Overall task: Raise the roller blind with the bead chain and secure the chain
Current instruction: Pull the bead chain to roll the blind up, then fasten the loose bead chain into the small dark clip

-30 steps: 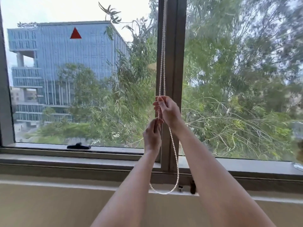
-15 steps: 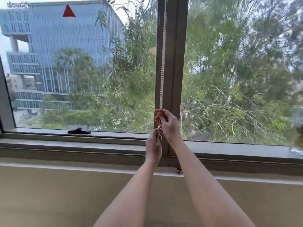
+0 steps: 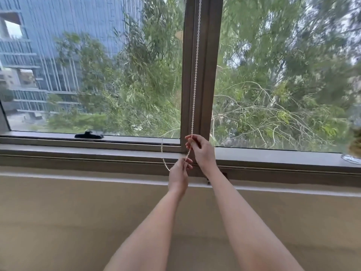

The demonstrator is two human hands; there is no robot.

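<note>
A white bead chain (image 3: 195, 75) hangs straight down in front of the brown window mullion (image 3: 209, 75). My right hand (image 3: 201, 151) pinches the chain at sill height. Just below it, my left hand (image 3: 178, 176) grips the lower part of the chain, and a slack loop of beads (image 3: 163, 159) swings out to the left of that hand. The roller blind itself is out of view above the frame. A small dark chain clip (image 3: 208, 181) sits on the wall under the sill, partly hidden behind my right wrist.
A black window handle (image 3: 88, 135) lies on the lower frame of the left pane. The window sill (image 3: 78, 151) runs across the view above a beige wall (image 3: 78, 222). A glass vessel (image 3: 351, 158) stands on the sill at the far right.
Both hands have moved down the chain from mid-window height to sill level. The bottom loop, earlier hanging below the hands, now swings out to the left. The view has tilted downward.
</note>
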